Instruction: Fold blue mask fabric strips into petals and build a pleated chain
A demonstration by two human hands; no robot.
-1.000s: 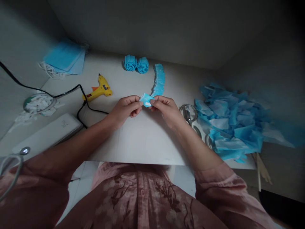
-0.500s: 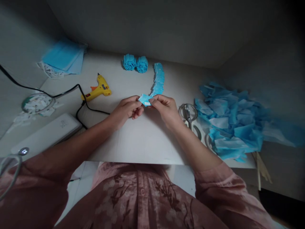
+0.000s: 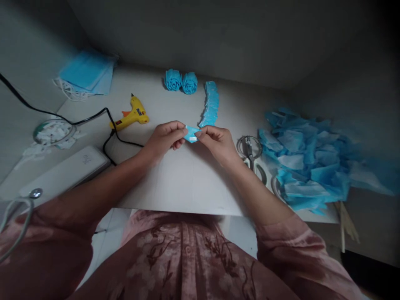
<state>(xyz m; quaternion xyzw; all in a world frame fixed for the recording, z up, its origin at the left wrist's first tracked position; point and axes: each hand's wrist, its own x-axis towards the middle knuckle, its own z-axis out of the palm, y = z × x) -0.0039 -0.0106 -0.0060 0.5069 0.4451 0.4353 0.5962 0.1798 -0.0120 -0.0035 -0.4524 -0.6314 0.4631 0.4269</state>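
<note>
Between my two hands is a small piece of blue mask fabric [image 3: 191,134] with a little white strip on its lower part. My left hand [image 3: 167,139] pinches its left corner between thumb and fingers. On the other side, my right hand [image 3: 217,143] grips the right corner, thumb on top. Just beyond the right fingers lies a curved row of overlapping blue folded pieces [image 3: 211,102]. Two blue fabric roses [image 3: 173,80] sit side by side behind it to the left.
A yellow glue gun [image 3: 133,114] lies left with its black cord. Blue face masks [image 3: 86,73], a bowl of white scraps [image 3: 53,132] and a white power bank [image 3: 67,171] are farther left. Scissors [image 3: 250,154] and a heap of blue fabric pieces [image 3: 309,154] stand right.
The blue piece now sits flatter and more taut between my fingers, its left corner more covered by my left hand. The view has shifted slightly; the other things stay put.
</note>
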